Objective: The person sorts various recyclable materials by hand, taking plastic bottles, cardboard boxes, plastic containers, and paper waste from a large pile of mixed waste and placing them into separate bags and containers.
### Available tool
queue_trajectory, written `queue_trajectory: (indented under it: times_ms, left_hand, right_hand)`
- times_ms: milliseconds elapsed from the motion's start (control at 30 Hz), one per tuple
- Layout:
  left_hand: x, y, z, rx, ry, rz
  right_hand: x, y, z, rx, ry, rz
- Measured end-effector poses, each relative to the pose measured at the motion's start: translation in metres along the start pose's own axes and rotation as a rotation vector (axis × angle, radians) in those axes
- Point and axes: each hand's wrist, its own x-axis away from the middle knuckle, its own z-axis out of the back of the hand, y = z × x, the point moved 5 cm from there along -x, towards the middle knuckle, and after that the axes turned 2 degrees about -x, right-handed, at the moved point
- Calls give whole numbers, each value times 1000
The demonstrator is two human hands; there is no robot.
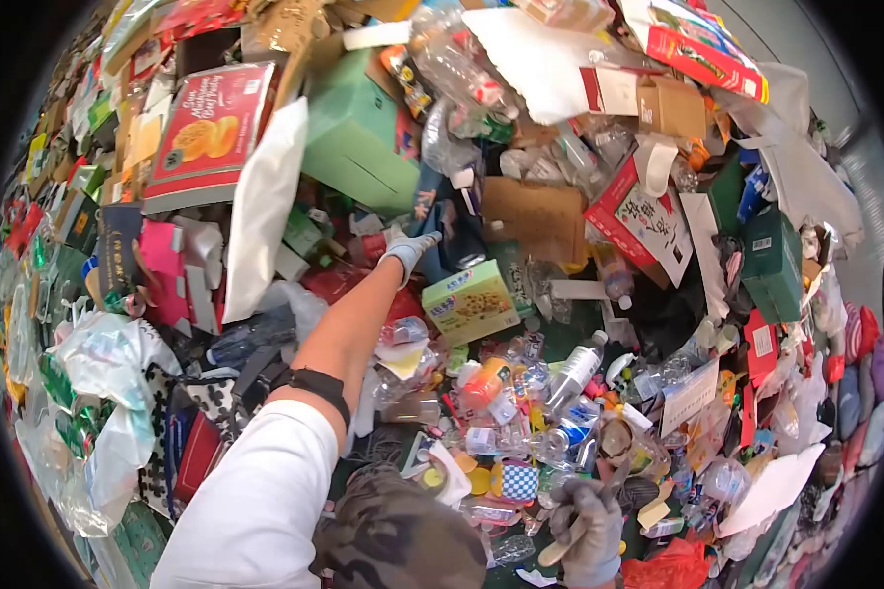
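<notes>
My left hand [410,253], in a pale glove, reaches far into the heap with its fingers stretched out. Its fingertips are right at a dark blue package [456,240], with nothing seen in its grasp. Just below it on the right lies a green-yellow printed carton [469,302]. Low in the view, my right hand [591,530], in a grey glove, is closed around a tool with a light wooden handle [557,552]; its far end is hard to make out. Plastic bottles, such as one with a white label [574,373], lie above this hand.
Mixed waste fills the view. A large green box [363,137] and a red cookie box [211,133] stand upper left; a white sheet [270,211] leans beside them. Brown cardboard [535,218] lies mid-heap. A grey metal wall [844,118] borders the right. Camouflage fabric [398,535] covers the bottom middle.
</notes>
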Motion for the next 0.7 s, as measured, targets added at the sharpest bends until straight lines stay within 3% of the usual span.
queue_trajectory:
  times_ms: [67,100,133,167,233,267,300,333,367,400,433,467,533,567,600,633,667,700]
  left_hand:
    - [43,14,-26,92,-329,187]
    - [67,28,-36,1,-235,-104]
    - [106,64,-30,-106,-188,-247]
    - [142,82,-30,69,-377,-187]
    - [208,107,-14,-262,-498,-332]
    - [234,95,-19,-150,-618,-424]
    - [263,101,-10,-141,-743,-594]
    - [290,116,6,-357,-992,-475]
    - [313,134,24,-337,-1227,-417]
    - [333,156,44,-339,-1500,-192]
    - [348,150,42,-295,-1647,-288]
    - [363,143,39,-247,-1793,-388]
    - [365,165,51,-392,-1815,-273]
    - [353,173,38,-619,-1731,-676]
    - [336,192,47,-580,-1762,-514]
    - [312,211,40,-747,-1663,-754]
    - [291,257,59,-729,-1533,-866]
    - [250,297,65,-893,-1280,-1076]
  right_hand:
    - [-3,-1,4,-24,-60,-69]
    - [-3,0,2,-61,-128,-127]
    - [-4,-2,0,-54,-132,-134]
    - [-4,-4,-2,-75,-93,-134]
    - [-5,-9,3,-125,36,-137]
    - [-6,-11,9,-154,127,-148]
    - [-11,-22,13,-152,20,-27]
    - [-15,-24,25,-283,91,45]
    - [-17,-26,39,-411,165,114]
    - [-17,-38,50,-314,165,226]
    - [-8,-52,45,-369,270,266]
    - [-16,-50,69,-424,165,328]
    - [-22,-53,82,-462,189,412]
    - [-28,-50,85,-464,106,397]
    - [-30,-49,83,-462,24,381]
    - [-24,-49,68,-467,153,358]
    - [-29,-45,65,-507,240,288]
    - [-35,-37,65,-517,212,227]
